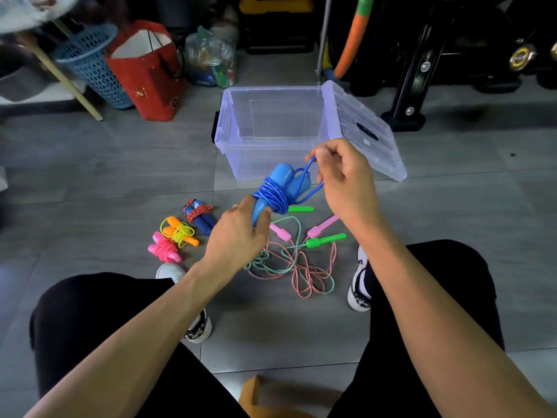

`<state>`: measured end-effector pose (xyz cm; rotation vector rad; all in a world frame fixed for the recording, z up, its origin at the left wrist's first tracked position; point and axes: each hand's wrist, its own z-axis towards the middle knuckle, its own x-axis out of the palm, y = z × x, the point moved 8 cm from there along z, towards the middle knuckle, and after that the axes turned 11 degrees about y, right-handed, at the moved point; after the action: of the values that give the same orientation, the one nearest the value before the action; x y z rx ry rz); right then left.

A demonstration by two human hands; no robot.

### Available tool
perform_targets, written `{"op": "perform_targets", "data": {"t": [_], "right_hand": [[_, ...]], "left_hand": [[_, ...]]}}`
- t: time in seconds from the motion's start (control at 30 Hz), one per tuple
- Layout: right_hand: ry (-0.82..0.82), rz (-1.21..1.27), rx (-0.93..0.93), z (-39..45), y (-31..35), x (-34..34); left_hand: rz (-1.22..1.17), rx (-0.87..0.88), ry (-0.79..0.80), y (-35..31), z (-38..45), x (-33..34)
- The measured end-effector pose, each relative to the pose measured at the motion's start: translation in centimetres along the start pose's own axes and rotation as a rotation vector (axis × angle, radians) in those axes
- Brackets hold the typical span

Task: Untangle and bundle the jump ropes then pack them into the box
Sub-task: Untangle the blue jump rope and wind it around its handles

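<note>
Left hand [238, 236] is clamped round the lower ends of the blue handles [281, 182], holding them up over the floor, just short of the clear box [229, 128]. Right hand [340, 176] pinches a loop of the blue rope [271, 196], fingers curled shut on it. The rope is coiled tight round both handles. Pink and green ropes [295, 267] lie tangled below; three bundles [180, 230] sit left.

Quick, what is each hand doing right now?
Left hand: closed around the blue handles.
Right hand: pinching the blue cord, winding it on.
</note>
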<state>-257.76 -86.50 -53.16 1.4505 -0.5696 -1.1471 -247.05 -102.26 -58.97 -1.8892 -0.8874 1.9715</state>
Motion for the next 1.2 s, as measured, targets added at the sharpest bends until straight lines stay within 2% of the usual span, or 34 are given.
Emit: {"op": "perform_targets", "data": {"t": [0.1, 0.2, 0.33, 0.43, 0.73, 0.93, 1.0, 1.07, 1.13, 1.2], "right_hand": [[0.093, 0.366, 0.159, -0.2, -1.0, 1.2], [0.146, 0.662, 0.187, -0.1, -0.8, 1.8], [0.352, 0.885, 0.194, -0.7, 0.2, 3.1], [0.420, 0.798, 0.129, -1.0, 0.5, 3.5], [0.150, 0.098, 0.016, -0.8, 0.0, 1.7], [0.132, -0.093, -0.046, -0.5, -0.3, 1.7], [0.161, -0.062, 0.020, -0.3, -1.0, 1.8], [0.236, 0.129, 0.160, -0.5, -1.9, 2.5], [0.286, 0.245, 0.301, -0.9, -2.7, 3.4], [0.303, 0.249, 0.426, -1.3, -3.3, 3.7]], "left_hand": [[0.019, -0.008, -0.001, 0.0, 0.2, 0.2], [-0.028, -0.022, 0.022, 0.1, 0.3, 0.7], [-0.057, -0.050, 0.024, 0.5, 0.6, 0.6], [-0.064, -0.059, 0.018, 1.0, 0.8, 0.3], [-0.009, -0.038, 0.049, 1.0, 0.5, 0.3], [0.065, -0.046, 0.037, 0.6, 0.1, 0.1], [0.140, -0.058, 0.012, 0.5, 0.0, -0.1], [0.194, -0.084, -0.015, 0.4, 0.0, -0.4], [0.198, -0.096, -0.030, 0.4, 0.2, -0.6], [0.149, -0.104, -0.036, 0.7, 0.4, -0.7]]}}
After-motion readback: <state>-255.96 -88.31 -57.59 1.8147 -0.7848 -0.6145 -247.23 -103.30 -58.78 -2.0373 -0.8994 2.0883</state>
